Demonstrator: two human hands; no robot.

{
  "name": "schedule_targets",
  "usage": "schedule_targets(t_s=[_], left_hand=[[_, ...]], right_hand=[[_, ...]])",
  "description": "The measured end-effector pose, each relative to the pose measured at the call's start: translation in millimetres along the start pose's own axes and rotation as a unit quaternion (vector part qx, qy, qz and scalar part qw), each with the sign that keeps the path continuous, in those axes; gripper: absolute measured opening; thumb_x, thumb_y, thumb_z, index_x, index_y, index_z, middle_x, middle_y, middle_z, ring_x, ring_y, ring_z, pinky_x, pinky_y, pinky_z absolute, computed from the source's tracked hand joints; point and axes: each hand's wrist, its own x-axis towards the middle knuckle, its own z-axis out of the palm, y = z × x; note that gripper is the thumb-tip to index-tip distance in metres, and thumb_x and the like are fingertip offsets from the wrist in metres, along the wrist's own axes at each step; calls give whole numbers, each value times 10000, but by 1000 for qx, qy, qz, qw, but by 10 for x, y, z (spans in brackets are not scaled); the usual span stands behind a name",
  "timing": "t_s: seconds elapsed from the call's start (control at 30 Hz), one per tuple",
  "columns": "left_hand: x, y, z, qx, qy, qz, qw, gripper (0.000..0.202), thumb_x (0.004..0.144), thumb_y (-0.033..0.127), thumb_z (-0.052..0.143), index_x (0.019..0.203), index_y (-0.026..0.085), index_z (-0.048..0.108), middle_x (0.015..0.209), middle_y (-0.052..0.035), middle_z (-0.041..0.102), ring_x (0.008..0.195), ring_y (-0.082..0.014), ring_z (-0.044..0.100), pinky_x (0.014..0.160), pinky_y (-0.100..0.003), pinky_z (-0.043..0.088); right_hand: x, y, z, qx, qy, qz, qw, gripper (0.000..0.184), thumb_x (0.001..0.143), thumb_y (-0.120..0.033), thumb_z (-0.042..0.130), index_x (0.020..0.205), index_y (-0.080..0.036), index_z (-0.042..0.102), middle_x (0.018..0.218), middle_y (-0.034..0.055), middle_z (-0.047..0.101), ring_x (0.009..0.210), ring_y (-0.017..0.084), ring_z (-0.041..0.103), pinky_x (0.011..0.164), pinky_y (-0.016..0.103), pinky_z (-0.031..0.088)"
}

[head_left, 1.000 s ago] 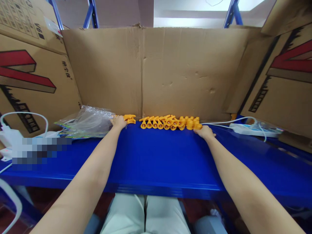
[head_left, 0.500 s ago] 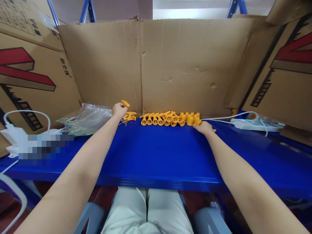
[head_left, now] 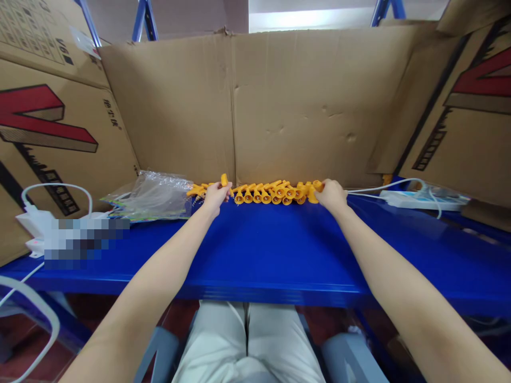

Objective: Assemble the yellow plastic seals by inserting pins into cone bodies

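Observation:
Pinched in my left hand (head_left: pixel 216 197) is a small orange-yellow plastic piece (head_left: pixel 224 180), raised just above the table; a fine metal chain seems to dangle beside it. My right hand (head_left: pixel 333 196) closes its fingers on a yellow cup-ended piece (head_left: pixel 317 186) at the right end of the group. Between the hands runs a row of yellow trumpet-shaped pieces (head_left: pixel 257 197), their round open ends facing me, some stacked on others. Left of my left hand lie more orange pieces with chains (head_left: pixel 196 190), partly covered by that hand.
Clear plastic bags (head_left: pixel 159 194) lie on the blue table (head_left: pixel 255 250) at the left, near a white charger (head_left: pixel 40 229) with cables. A white power strip (head_left: pixel 423 201) sits at the right. Cardboard (head_left: pixel 319 106) walls the back, with printed boxes (head_left: pixel 51 122) on either side.
My left hand has moved right with the orange-yellow piece, towards the row. My right hand has risen slightly at the right end, its fingers now around a yellow piece.

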Motion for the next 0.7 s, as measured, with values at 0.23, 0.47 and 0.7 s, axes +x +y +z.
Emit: schedule_targets(t_s=[0.23,0.47,0.7], left_hand=[[-91,9,46,-91,-79,-66,991,83,872,189,553,791,169,554,539,61,444,423,-50,380,493,-215,347],[-100,-22,49,-122,-138,-80,980,58,859,221,569,853,177,606,567,50,454,456,-50,402,512,-210,383],[-152,0,77,-163,-146,-114,969,83,882,190,526,892,157,601,540,55,445,430,-40,392,467,-180,373]], right_hand=[[-259,-458,18,54,-9,-170,984,300,782,-236,612,1077,-185,634,1150,117,638,1081,289,582,910,422,415],[-537,-708,136,79,-72,-328,938,232,773,-257,653,998,-202,679,1091,93,682,1016,268,623,851,390,461],[-584,-745,227,94,-92,-337,932,254,787,-268,663,1026,-184,681,1075,99,691,998,257,639,860,369,461]])
